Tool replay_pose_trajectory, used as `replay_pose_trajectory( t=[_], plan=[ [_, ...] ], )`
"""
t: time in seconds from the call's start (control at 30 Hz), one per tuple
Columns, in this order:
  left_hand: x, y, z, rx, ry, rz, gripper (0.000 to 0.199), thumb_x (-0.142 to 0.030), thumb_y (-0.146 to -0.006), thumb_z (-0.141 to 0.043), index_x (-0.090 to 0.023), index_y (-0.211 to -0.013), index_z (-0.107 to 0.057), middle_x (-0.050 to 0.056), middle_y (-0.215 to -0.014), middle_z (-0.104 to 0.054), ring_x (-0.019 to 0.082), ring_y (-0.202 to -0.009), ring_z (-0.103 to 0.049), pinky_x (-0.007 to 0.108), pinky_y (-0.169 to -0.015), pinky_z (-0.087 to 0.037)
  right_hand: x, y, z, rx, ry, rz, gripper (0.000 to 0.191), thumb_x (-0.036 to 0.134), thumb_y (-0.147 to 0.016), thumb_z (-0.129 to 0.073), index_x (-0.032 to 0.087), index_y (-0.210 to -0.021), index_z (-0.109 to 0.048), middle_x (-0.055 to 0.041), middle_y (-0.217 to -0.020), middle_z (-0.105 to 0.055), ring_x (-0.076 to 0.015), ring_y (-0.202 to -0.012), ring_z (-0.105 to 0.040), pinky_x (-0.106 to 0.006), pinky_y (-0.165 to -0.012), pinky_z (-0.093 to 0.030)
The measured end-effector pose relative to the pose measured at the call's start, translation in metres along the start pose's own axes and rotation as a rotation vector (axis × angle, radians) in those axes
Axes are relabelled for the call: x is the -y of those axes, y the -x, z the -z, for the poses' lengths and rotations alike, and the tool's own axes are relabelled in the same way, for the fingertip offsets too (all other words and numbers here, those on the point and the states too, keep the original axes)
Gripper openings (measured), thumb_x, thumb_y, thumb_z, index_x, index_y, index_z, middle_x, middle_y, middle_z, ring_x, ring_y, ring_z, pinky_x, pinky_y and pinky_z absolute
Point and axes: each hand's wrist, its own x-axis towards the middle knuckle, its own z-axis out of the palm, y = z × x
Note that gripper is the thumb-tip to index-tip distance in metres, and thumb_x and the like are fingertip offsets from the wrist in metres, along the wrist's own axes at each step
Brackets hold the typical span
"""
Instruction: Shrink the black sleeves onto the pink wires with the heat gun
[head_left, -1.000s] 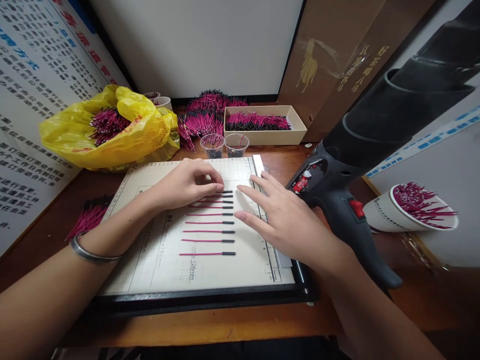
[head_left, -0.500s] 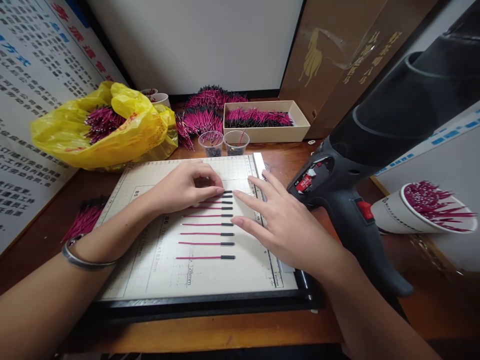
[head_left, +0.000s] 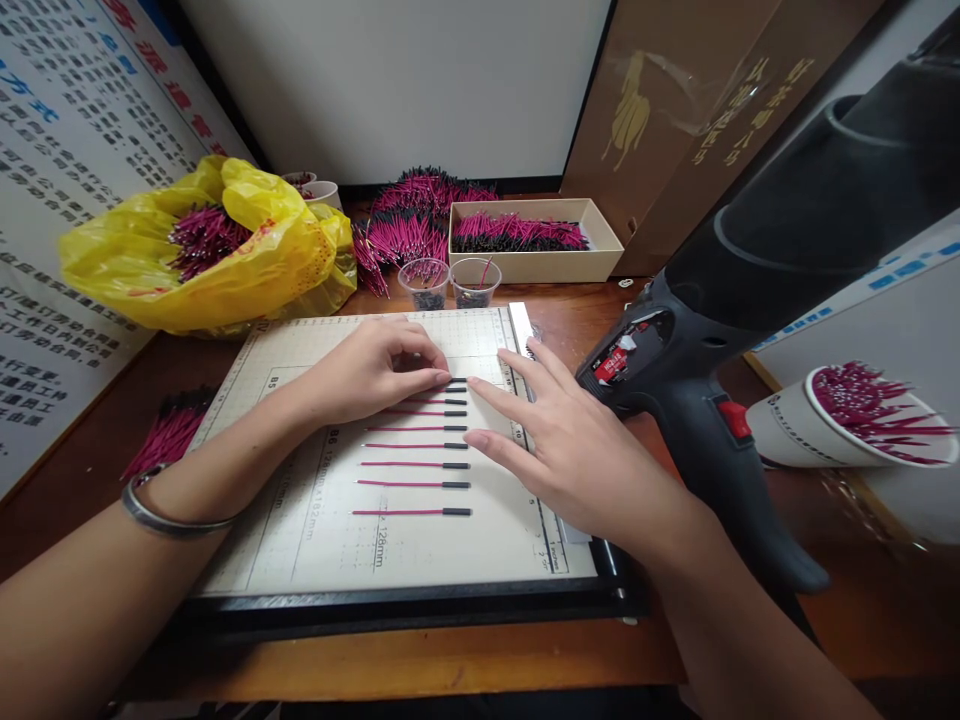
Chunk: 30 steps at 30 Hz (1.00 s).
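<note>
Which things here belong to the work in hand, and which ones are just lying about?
In the work:
- row of sleeved pink wires, left hand at the farthest
- ruled board beneath
- probably heat gun, boxed wires, yellow bag, paper cup, plastic cups

Seemingly lying about:
- brown carton
- small white piece

The right hand [head_left: 574, 440] had shifted slightly closer to the row of wires [head_left: 405, 464]. Its index fingertip [head_left: 478, 388], a second earlier a small gap to the right of the row's far end, had come in just beside the black ends there. The thumb tip [head_left: 480, 441] had also edged toward the row's near end.
</note>
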Motion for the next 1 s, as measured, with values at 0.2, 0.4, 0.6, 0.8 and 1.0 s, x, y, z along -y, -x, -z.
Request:
replay_pose_trajectory(
  t=[0.2, 0.4, 0.6, 0.8, 1.0],
  plan=[
    [-0.0009, 0.0001, -0.0004, -0.013, -0.024, -0.015, 0.024, -0.036, -0.091, -0.061, -0.020, -0.079, -0.074, 0.001, -0.076, -0.073, 0.015, -0.072, -0.061, 0.028, -0.074, -0.044, -0.0007, -0.0003, -0.0005, -0.001, 0.002, 0.006, 0.067, 0.067, -0.099, -0.036, 0.027, -0.149, -0.054, -0.0147, -0.164, -0.038, -0.0386, -0.158, -0.014, -0.061, -0.123, -0.029],
    [-0.0001, 0.0007, -0.0007, -0.021, -0.012, -0.009, 0.024, -0.037, -0.090, -0.062, -0.020, -0.080, -0.075, 0.002, -0.078, -0.074, 0.015, -0.073, -0.062, 0.028, -0.074, -0.045, -0.0016, -0.0003, -0.0004, 0.008, -0.020, 0.009, 0.066, 0.067, -0.099, -0.037, 0.026, -0.148, -0.055, -0.0150, -0.165, -0.036, -0.0394, -0.158, -0.013, -0.062, -0.124, -0.026],
    [0.0003, 0.0010, -0.0017, -0.034, -0.010, -0.020, 0.023, -0.036, -0.090, -0.062, -0.019, -0.080, -0.075, 0.002, -0.077, -0.074, 0.015, -0.073, -0.061, 0.028, -0.074, -0.044, -0.0017, 0.0003, -0.0012, -0.005, -0.011, 0.018, 0.066, 0.067, -0.099, -0.036, 0.027, -0.148, -0.055, -0.0151, -0.164, -0.037, -0.0397, -0.158, -0.013, -0.063, -0.122, -0.028],
    [0.0006, 0.0019, -0.0021, -0.017, -0.008, -0.003, 0.024, -0.036, -0.092, -0.061, -0.019, -0.082, -0.075, 0.002, -0.078, -0.073, 0.015, -0.074, -0.061, 0.028, -0.073, -0.044, -0.0032, 0.0003, -0.0005, 0.010, -0.017, 0.015, 0.064, 0.065, -0.100, -0.037, 0.026, -0.148, -0.054, -0.0152, -0.164, -0.036, -0.0394, -0.158, -0.013, -0.062, -0.123, -0.028],
    [0.0017, 0.0021, -0.0017, -0.013, -0.028, -0.007, 0.025, -0.039, -0.092, -0.061, -0.020, -0.083, -0.074, 0.002, -0.079, -0.073, 0.016, -0.076, -0.061, 0.029, -0.075, -0.044, -0.0061, -0.0008, 0.0002, 0.032, -0.044, 0.017, 0.063, 0.064, -0.100, -0.037, 0.027, -0.149, -0.053, -0.0147, -0.166, -0.033, -0.0386, -0.159, -0.010, -0.064, -0.123, -0.025]
  ],
)
